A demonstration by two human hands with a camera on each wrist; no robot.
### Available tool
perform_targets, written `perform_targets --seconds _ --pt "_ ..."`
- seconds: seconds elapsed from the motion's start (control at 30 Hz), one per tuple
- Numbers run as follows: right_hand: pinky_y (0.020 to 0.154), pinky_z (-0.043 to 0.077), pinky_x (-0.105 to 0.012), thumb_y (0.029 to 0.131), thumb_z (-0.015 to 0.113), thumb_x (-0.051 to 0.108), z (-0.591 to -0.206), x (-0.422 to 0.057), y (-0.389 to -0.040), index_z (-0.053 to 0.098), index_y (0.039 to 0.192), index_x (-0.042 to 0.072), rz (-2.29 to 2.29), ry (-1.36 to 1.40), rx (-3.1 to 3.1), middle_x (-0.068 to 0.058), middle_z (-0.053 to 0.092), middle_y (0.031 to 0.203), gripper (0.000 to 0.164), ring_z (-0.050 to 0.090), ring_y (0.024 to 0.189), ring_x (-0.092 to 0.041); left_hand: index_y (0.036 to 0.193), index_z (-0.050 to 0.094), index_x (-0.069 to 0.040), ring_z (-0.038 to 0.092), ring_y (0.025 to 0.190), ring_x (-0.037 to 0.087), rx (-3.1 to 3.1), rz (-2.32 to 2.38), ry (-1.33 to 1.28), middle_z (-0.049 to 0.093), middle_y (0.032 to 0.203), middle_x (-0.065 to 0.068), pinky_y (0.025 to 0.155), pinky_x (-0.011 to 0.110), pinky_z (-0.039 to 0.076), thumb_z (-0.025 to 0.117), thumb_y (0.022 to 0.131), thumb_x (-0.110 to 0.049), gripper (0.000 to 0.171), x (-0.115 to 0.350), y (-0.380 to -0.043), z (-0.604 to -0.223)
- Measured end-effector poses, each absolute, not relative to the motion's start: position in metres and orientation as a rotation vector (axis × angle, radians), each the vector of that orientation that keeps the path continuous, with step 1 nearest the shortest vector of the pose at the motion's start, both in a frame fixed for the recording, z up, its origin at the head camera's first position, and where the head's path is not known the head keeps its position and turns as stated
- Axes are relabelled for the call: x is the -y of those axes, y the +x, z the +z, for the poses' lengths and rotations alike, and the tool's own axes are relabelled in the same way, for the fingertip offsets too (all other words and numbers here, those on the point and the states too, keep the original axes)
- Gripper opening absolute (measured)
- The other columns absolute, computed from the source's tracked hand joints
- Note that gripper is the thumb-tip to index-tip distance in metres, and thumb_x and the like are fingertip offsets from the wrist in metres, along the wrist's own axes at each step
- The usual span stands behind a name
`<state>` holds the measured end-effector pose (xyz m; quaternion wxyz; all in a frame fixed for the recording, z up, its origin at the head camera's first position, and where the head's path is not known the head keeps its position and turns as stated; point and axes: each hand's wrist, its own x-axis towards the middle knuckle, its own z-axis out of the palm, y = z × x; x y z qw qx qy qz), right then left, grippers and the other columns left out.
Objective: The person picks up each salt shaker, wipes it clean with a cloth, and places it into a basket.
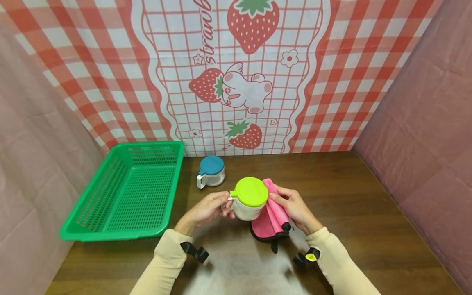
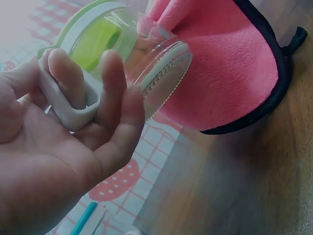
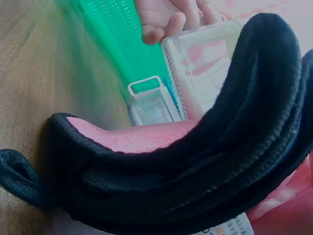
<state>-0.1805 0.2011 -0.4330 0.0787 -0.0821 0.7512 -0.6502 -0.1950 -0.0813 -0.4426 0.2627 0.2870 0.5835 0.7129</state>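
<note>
My left hand grips the white handle of a clear jar with a lime-green lid, held up off the table. Two of its fingers touch the jar's side in the left wrist view. On the other side, my right hand pinches a pink cloth with black edging and a black loop. The cloth's folds lie against the jar's right side and hang below it. In the right wrist view the bunched black edging hides most of my right hand.
A green slotted basket stands on the left of the brown wooden table. Behind the left hand sits a second clear jar with a blue lid and white handle. A strawberry-print cloth hangs at the back.
</note>
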Motion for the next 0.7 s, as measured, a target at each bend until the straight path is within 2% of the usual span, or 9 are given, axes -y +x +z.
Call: perform_targets --seconds 0.4,0.7 --pt "0.078 0.054 -0.02 0.096 0.057 0.014 -0.4294 -0.2027 -0.1813 0.045 0.14 -0.002 -1.939 -0.239 -2.236 -0.03 0.05 0.137 0.049 0.062 0.092 -0.001 0.079 0.047 -0.007 0.063 0.072 0.015 -1.598 1.979 0.828 0.049 0.068 -0.004 0.077 0.028 0.052 0.04 0.104 -0.035 0.038 0.078 -0.1946 -0.4474" --pt "0.074 0.052 -0.017 0.096 0.056 0.011 -0.4242 -0.2066 -0.1826 0.049 0.136 -0.006 -1.831 -0.323 -2.342 -0.032 0.055 0.129 0.044 0.059 0.087 0.001 0.075 0.046 -0.011 0.046 0.058 0.011 -1.474 2.038 0.808 0.043 0.067 -0.005 0.068 0.028 0.05 0.041 0.102 -0.024 0.03 0.078 -0.1939 -0.4489"
